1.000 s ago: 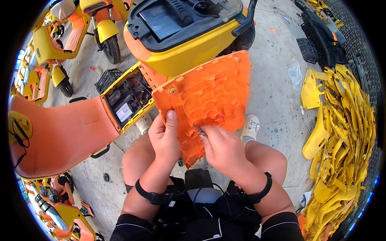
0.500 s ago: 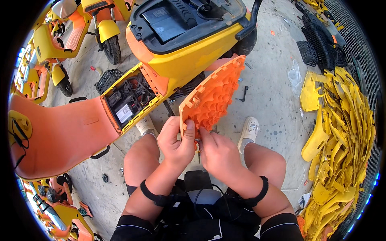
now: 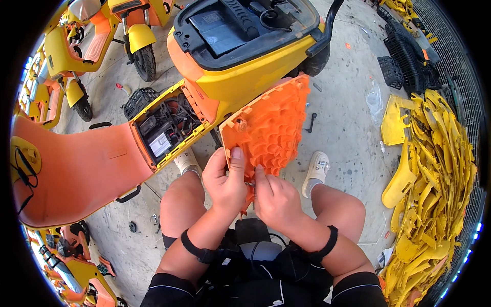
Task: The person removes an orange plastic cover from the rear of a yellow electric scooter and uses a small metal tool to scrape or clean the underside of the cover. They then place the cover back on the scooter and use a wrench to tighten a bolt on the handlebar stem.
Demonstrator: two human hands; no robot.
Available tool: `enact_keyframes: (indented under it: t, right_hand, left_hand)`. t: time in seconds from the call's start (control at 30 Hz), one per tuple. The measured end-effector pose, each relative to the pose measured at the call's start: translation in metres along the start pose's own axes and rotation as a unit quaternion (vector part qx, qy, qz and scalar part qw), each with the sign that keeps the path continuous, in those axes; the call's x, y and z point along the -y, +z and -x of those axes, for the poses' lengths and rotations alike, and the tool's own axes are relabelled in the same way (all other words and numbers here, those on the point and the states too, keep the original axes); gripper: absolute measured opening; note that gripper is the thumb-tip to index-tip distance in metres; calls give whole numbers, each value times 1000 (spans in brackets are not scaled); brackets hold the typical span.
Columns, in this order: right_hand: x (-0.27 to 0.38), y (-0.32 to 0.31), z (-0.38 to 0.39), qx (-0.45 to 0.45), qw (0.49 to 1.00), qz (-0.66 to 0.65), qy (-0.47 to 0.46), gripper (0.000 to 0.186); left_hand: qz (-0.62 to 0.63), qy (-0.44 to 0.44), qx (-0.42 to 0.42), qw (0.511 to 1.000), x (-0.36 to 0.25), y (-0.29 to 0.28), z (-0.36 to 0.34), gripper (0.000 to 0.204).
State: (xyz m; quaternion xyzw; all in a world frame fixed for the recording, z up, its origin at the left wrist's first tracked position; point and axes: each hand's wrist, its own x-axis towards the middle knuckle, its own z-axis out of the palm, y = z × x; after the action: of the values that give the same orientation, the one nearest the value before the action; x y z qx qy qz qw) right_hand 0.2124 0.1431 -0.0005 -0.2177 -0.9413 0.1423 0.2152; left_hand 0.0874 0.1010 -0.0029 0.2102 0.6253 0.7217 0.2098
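An orange plastic panel (image 3: 271, 128) is raised in front of me, its scalloped, ribbed face toward me. My left hand (image 3: 225, 181) grips its lower left edge, thumb on the ribbed face and fingers behind. Close beside it, my right hand (image 3: 279, 197) is closed in a pinch at the panel's narrow lower end. A small dark, metallic-looking piece (image 3: 249, 183) shows between the hands; its kind is unclear. Just beyond the panel stands a yellow and orange scooter (image 3: 245, 79) with its floor compartment (image 3: 168, 125) uncovered, showing wires and boxes inside.
More scooters (image 3: 71, 51) stand at the far left, others at the near left. A tall heap of yellow plastic panels (image 3: 434, 179) lies along the right. Black baskets (image 3: 404, 56) sit at the far right. A hex key (image 3: 311, 123) and a clear plastic bag (image 3: 375, 102) lie on the floor.
The orange panel has turned so that more of its ribbed face shows, and its upper end has dropped slightly. Both hands stay on it. My view has shifted a little.
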Motion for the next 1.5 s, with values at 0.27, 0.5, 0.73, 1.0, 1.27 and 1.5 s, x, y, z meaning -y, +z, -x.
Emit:
enact_keyframes:
  t: [0.27,0.5,0.73,1.0,1.27,1.5]
  right_hand:
    - [-3,23,2,-5,1000,-14,-2,45]
    - [-26,-7,-10,-63,982,-92,149,24]
    - [-48,13,-16,-16,944,-199,261,19]
    - [-49,19,-12,-16,953,-187,236,18]
    - [-57,9,2,76,947,-151,272,25]
    - [-62,-7,5,46,944,-160,283,26]
  left_hand:
    - [-59,-39,-5,997,13,-11,-8,26]
    - [-208,-21,18,978,-2,-3,-8,26]
    - [-277,-115,34,953,19,-9,-5,42]
    - [-283,-73,38,955,40,-2,-3,41]
    - [-348,-82,54,932,50,4,9,39]
    - [-271,-125,109,948,33,-4,10,31]
